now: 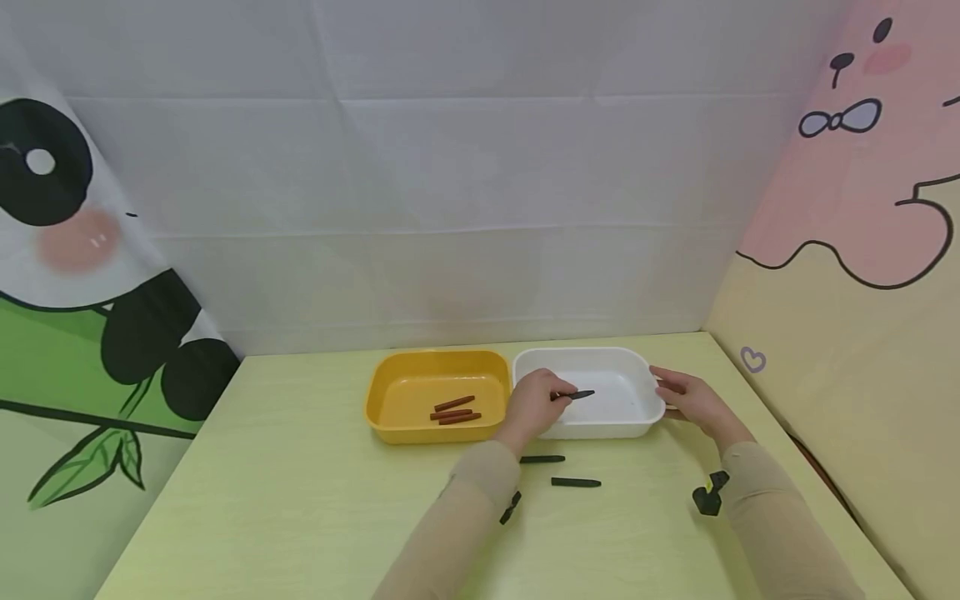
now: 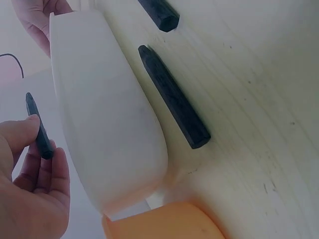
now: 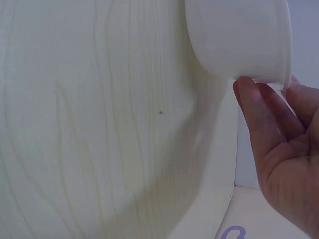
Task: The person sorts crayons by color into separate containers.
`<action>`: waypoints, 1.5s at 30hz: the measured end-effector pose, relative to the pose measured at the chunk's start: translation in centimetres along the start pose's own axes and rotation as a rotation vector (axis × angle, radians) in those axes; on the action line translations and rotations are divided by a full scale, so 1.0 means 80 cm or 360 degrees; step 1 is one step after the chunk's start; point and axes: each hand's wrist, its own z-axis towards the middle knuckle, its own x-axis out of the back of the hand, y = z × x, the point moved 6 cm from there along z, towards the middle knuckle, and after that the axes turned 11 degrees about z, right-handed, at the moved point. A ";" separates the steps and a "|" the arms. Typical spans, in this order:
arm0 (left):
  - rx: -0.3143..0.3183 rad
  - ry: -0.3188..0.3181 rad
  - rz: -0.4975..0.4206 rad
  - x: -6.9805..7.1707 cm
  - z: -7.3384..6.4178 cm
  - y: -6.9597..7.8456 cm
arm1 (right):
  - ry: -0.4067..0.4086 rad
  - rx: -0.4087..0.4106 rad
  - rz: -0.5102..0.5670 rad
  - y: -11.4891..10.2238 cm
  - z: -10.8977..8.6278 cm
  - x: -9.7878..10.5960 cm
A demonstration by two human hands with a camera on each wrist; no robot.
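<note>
My left hand [image 1: 531, 407] pinches a black crayon [image 1: 582, 394] between thumb and fingers, above the white tray [image 1: 618, 387]. In the left wrist view the held crayon [image 2: 44, 142] is tilted, its narrower end up. At the tray's right end, my right hand [image 1: 693, 402] holds the rim, thumb on top and fingers against the outer wall; this grip [image 3: 286, 129] also shows in the right wrist view. Two more black crayons lie on the table in front of the tray, one nearer it [image 1: 543, 459] and one closer to me [image 1: 576, 482].
A yellow tray [image 1: 382, 400] stands directly left of the white one and holds several brown crayons [image 1: 453, 414]. Both trays are on a pale wood-grain table [image 1: 300, 500]. A white cloth wall [image 1: 450, 208] rises behind it, with printed cartoon panels at both sides.
</note>
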 end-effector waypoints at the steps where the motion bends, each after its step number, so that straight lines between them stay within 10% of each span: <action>1: 0.0007 -0.0002 0.0010 -0.001 0.001 0.001 | 0.0002 -0.0003 0.0005 0.000 0.000 0.000; 24: 0.0061 0.0038 0.0087 -0.008 0.009 0.001 | -0.0020 0.0007 -0.0008 0.003 0.001 0.002; 45: -0.0038 0.0122 -0.0222 -0.002 -0.017 0.001 | -0.0010 0.0010 0.0005 0.001 0.001 0.001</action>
